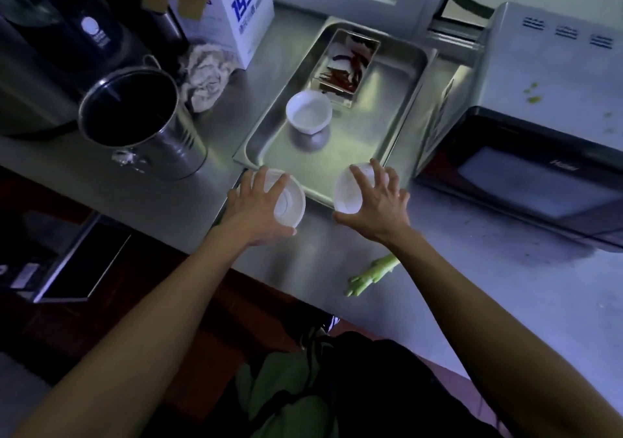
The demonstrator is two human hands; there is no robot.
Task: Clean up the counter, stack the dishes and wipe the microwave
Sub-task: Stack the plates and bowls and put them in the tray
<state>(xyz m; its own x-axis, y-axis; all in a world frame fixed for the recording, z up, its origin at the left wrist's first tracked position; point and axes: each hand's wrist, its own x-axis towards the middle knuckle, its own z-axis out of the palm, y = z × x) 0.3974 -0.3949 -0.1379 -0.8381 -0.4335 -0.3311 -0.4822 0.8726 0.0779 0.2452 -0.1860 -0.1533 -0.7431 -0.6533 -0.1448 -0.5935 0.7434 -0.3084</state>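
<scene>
Left hand [258, 206] grips a white bowl [290, 203] from above, fingers [281, 181] curled over its rim, at the front-left corner of the steel tray [387, 114]. Right hand [377, 201] grips a second white bowl [349, 191], tilted, fingers spread round its back, at the tray's front edge. Third white bowl [308, 109] sits upright in the tray, touching a small metal container [350, 63] of red peppers. Microwave [539, 134] on the right of the surface [472, 269], green specks on top. Crumpled rag [205, 77] by the steel pot [135, 117], left. Green stalk [371, 274] near the front edge.
</scene>
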